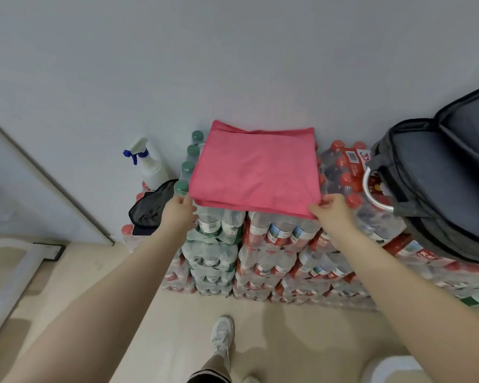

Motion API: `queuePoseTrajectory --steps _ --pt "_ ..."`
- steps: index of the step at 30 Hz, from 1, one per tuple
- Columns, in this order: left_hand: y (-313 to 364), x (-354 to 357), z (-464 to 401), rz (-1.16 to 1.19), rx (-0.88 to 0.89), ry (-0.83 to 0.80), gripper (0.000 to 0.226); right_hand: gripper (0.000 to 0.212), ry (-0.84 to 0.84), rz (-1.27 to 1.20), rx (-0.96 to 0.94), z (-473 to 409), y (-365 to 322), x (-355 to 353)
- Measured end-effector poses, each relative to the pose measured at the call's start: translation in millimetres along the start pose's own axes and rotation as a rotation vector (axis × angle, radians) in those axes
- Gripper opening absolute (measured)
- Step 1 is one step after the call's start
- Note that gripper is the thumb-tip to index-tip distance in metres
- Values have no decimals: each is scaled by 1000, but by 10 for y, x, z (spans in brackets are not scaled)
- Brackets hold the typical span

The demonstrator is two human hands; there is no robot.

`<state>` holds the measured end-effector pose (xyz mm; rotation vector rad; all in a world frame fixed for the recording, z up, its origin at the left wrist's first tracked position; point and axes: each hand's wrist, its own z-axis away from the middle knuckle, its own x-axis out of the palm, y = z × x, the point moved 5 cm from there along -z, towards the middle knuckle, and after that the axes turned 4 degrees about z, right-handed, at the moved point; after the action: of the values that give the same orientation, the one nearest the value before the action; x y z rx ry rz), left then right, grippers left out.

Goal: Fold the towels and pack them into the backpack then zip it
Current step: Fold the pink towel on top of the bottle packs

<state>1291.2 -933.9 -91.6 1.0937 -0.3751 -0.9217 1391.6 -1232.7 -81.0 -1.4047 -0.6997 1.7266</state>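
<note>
Nearest the viewer, the left hand (179, 210) and the right hand (333, 210) each pinch a near corner of the pink towel (256, 170), fingers (317, 209) closed on the cloth's doubled edge. The towel lies flat, already folded into layers, on top of the stacked packs of bottled water (266, 244). To do the next fold well, I judge both corners should lift together and travel evenly to the far edge, so that the layers stay square and do not slip apart. The dark backpack (440, 178) stands open just to the right on the same stack. Red bottle labels carry a barcode and large characters too blurred to read.
</note>
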Motion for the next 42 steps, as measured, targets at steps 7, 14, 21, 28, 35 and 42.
queuePoseTrajectory --steps 7,14,21,28,35,42 --pt "113 286 22 277 -124 -39 14 36 -22 387 -264 102 -83 50" --pt "116 237 14 440 -115 -36 10 10 69 461 -402 179 -138 -84" --pt "28 114 51 646 -131 114 14 10 -6 234 -260 190 160 -39" --pt "97 31 37 386 48 123 27 32 -64 -7 -107 177 194 -65" --pt "409 -42 197 -238 394 -45 33 25 -204 -155 -287 437 -109 -352" --pt "241 0 516 -809 595 -166 47 11 -90 179 -329 641 82 -447"
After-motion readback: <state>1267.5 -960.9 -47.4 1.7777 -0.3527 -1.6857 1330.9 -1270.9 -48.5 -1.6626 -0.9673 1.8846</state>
